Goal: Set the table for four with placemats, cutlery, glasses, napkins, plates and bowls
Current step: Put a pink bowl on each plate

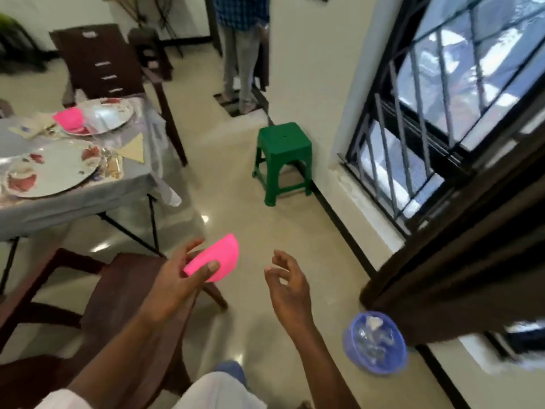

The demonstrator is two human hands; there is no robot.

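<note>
Head cam: left hand (177,278) has the pink bowl (216,259) pinched, thumb on the outside and fingers behind, with the bowl tipped on edge and its rim running up and away to the right. Right hand (287,280), just beside it, is empty with fingers loose and half curled. The table (73,208) sits up and left of the holding hand, well apart. The far plate (109,115) already carries a second pink bowl (69,119); can't make one out on the nearer plate (59,169). My guess is the left arm, being nearer, swings it over there
</note>
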